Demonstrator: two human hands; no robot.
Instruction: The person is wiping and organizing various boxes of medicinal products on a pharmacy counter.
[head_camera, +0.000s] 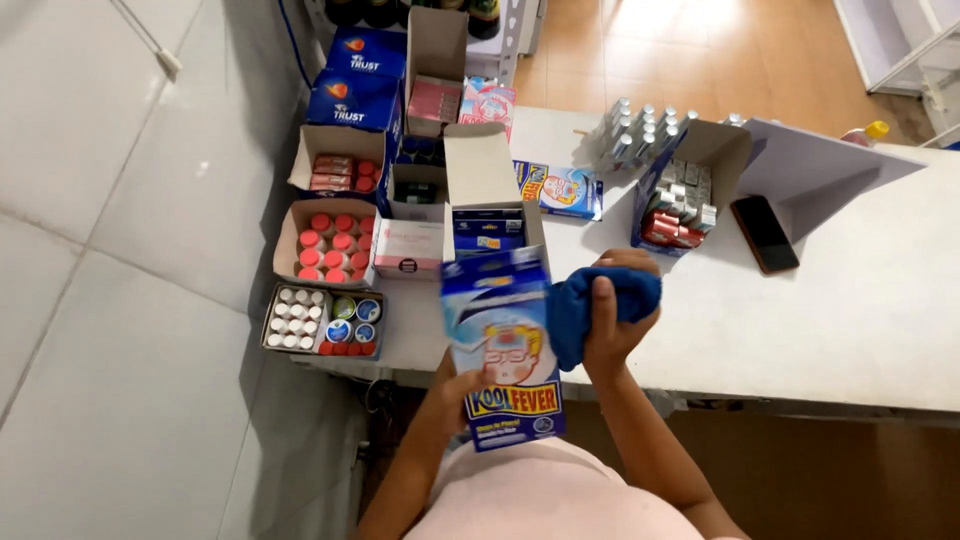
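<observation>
**Blue box held up, cloth pressed to its side**

I see the left hand (455, 392) holding a tall blue carton (503, 345) upright by its near bottom edge, thumb on the front face, the other fingers hidden behind it. It hangs in the air over the near edge of the white counter (850, 300). The right hand (612, 325) has its fingers curled tight around a bunched blue cloth (590, 305), which touches the carton's right side.

Just beyond the carton stands an open box (487, 205) of more blue cartons, and to the left are open trays of red-capped bottles (330, 245) and small white-capped vials (293, 318). A dark phone (765, 233) lies far right.

My worry: the grip is low and narrow, so I judge a firm push from the cloth could twist the carton loose and tip it onto the trays near the counter edge.
</observation>
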